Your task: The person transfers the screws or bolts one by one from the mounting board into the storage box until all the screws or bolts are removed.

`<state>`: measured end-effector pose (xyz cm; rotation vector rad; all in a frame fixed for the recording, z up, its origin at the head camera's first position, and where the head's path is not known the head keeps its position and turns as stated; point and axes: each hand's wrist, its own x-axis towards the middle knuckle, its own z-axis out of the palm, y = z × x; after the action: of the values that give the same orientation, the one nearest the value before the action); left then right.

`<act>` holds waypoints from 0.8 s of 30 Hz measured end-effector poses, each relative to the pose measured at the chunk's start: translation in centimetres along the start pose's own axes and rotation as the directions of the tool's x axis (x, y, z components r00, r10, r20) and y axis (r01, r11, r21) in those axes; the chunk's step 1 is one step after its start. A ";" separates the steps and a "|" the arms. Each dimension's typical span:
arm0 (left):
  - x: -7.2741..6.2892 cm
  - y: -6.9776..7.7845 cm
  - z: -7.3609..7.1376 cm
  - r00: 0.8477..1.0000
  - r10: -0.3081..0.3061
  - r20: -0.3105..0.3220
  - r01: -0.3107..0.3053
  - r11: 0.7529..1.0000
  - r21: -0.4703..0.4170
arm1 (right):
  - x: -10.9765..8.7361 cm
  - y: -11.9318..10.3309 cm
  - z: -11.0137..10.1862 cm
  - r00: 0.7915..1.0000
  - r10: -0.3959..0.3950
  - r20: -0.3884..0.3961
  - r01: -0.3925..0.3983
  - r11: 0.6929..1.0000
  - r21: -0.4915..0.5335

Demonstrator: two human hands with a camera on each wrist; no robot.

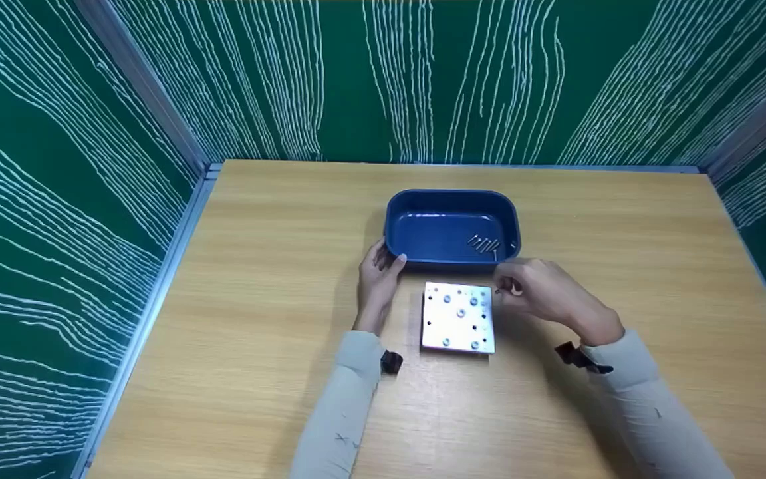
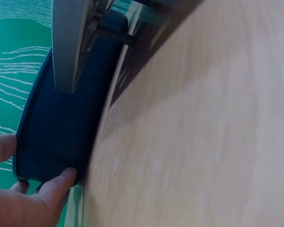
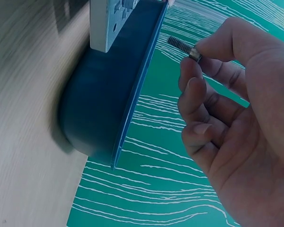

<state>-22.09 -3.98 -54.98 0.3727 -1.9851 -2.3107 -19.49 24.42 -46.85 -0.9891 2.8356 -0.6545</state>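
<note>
My left hand (image 1: 378,286) holds the front left corner of a blue tray (image 1: 429,247), thumb and fingers on either side of it. Between thumb and fingertips my right hand (image 1: 549,293) pinches a socket-head screw (image 3: 181,45), its threaded end pointing away from the hand. That hand is just in front of the tray's right corner, beside a square metal plate (image 1: 446,326). Several screw heads and small dark holes show on the plate's top. From its underside, threaded screw ends (image 2: 114,35) stick out in the left wrist view.
Several loose screws (image 1: 483,244) lie in the right part of the tray. Everything stands on a wooden table (image 1: 256,299), with metal frame bars (image 1: 157,266) along its edge and green, white-lined walls (image 1: 343,80) behind and beside it.
</note>
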 end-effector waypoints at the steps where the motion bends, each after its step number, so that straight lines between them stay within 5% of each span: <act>1: 0.0 0.0 0.0 1.000 -0.006 -0.001 0.006 1.000 -0.002 | 0.0 0.0 -0.1 1.000 0.000 -0.001 0.000 1.000 0.003; 20: -0.1 0.2 -0.1 0.998 -0.057 -0.020 0.058 0.998 0.035 | 2.2 0.4 -1.6 1.000 -0.025 -0.007 0.025 0.999 -0.020; 24: -0.1 0.1 0.0 0.999 -0.045 -0.009 0.045 0.999 -0.014 | 2.6 0.7 -1.7 0.999 -0.049 -0.023 0.048 0.999 -0.025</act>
<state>-22.03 -4.00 -54.84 0.4304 -1.9763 -2.3434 -22.34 23.98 -45.37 -1.0643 2.8552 -0.6412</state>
